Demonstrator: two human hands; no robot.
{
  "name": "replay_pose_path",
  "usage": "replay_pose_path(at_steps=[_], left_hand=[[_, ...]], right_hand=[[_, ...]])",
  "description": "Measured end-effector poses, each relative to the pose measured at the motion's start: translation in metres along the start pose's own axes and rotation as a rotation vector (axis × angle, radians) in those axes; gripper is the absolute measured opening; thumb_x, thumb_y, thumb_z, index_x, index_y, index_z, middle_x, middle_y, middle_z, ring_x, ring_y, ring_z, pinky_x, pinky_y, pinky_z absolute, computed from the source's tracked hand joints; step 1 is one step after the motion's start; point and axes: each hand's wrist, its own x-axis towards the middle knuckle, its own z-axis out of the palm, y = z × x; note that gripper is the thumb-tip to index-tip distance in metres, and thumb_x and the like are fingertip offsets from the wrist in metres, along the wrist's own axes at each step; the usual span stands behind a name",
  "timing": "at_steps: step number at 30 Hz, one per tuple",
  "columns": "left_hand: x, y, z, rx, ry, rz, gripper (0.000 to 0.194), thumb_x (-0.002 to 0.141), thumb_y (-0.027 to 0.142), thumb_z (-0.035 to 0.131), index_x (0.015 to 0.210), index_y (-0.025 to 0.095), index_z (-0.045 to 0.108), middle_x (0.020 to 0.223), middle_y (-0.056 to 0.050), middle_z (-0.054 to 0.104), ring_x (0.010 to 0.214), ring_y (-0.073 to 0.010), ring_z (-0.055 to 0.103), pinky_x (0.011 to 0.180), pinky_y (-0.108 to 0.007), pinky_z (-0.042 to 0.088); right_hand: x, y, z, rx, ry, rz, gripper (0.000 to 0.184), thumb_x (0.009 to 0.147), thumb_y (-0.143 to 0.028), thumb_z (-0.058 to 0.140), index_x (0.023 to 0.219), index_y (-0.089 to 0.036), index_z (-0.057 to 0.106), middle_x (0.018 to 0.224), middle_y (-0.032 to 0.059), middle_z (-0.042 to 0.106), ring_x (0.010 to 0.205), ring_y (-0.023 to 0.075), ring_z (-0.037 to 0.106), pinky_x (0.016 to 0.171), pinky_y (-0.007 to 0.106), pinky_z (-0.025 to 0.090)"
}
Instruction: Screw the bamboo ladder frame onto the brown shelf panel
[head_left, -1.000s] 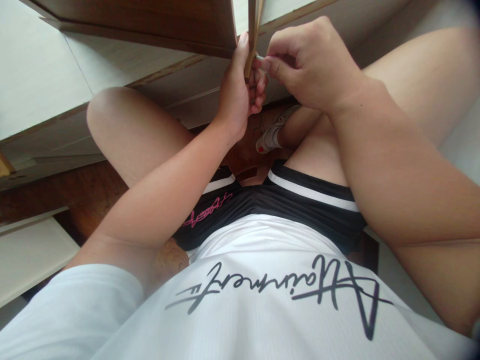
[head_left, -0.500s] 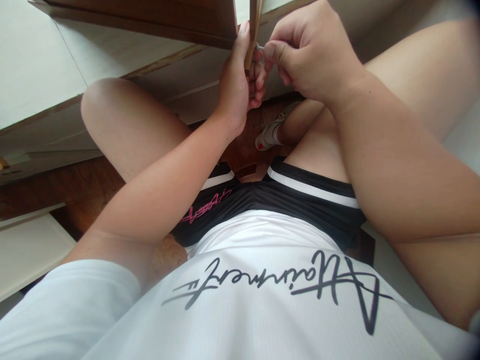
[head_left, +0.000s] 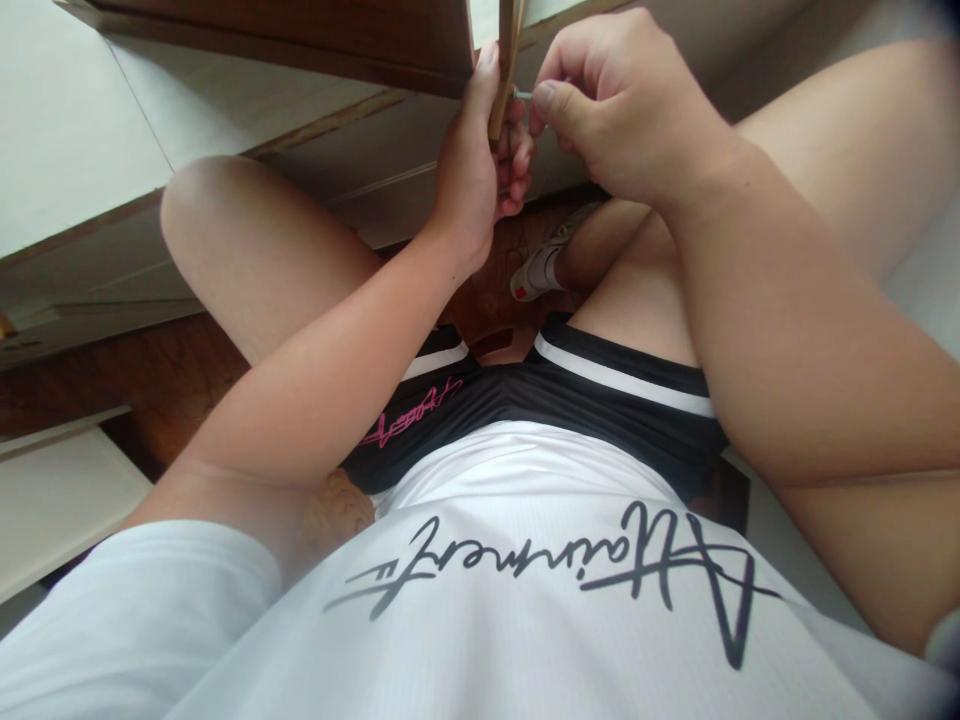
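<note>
Wooden strip (head_left: 505,85), left hand (head_left: 469,185) clasping; right hand (head_left: 615,115) pinching rod (head_left: 523,95), perhaps metal; pale surface (head_left: 67,150) beyond, brown floor (head_left: 480,310) below.

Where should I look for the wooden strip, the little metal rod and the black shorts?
Wooden strip (head_left: 506,82): head view, on its lower part.
Metal rod (head_left: 523,95): head view, on the short length showing.
Black shorts (head_left: 517,392): head view, on the front.

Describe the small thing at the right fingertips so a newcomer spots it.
From the dark wooden panel at top, go right to the narrow, lighter wooden strip in the left hand. Between strip and right hand is a short, thin rod: pale, silvery, unlike the brown strip beside it.
</note>
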Motion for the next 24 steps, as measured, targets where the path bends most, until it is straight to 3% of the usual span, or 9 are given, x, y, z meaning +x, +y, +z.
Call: replay_pose_path(at_steps=[3,9,16,24], left_hand=[[0.001,-0.001,-0.001,0.002,-0.007,0.019,0.052,0.098,0.06,0.037,0.068,0.021,0.052,0.055,0.001,0.041,0.041,-0.0076,0.035,0.039,-0.022,0.019],[0.002,-0.002,-0.002,-0.003,-0.018,0.025,0.054,0.098,0.061,0.038,0.065,0.02,0.052,0.054,0.001,0.042,0.041,-0.0074,0.035,0.039,-0.021,0.019],[0.001,0.0,0.0,0.005,0.005,0.009,0.054,0.099,0.059,0.035,0.065,0.021,0.051,0.053,0.001,0.042,0.041,-0.0076,0.036,0.04,-0.02,0.021],[0.003,-0.004,-0.001,-0.006,0.014,0.021,0.062,0.087,0.078,0.046,0.063,0.021,0.05,0.051,0.002,0.041,0.039,-0.008,0.034,0.04,-0.023,0.016]], right_hand=[[-0.001,-0.003,-0.001,-0.018,0.006,-0.028,0.009,0.088,-0.019,0.057,0.082,-0.02,0.064,0.077,0.001,0.067,0.074,0.0139,0.06,0.072,0.027,0.046],[-0.004,-0.005,0.004,0.027,0.005,-0.024,0.005,0.091,-0.016,0.058,0.088,-0.015,0.062,0.075,-0.0034,0.068,0.069,0.0098,0.063,0.066,0.021,0.045],[-0.003,-0.004,0.008,0.1,-0.005,-0.04,0.012,0.091,-0.015,0.053,0.081,-0.02,0.058,0.074,-0.0042,0.07,0.069,0.0105,0.064,0.069,0.024,0.05],[-0.002,-0.004,0.012,0.231,-0.065,-0.024,0.02,0.093,-0.017,0.044,0.076,-0.026,0.05,0.07,-0.0062,0.069,0.065,0.0135,0.065,0.066,0.029,0.054]])
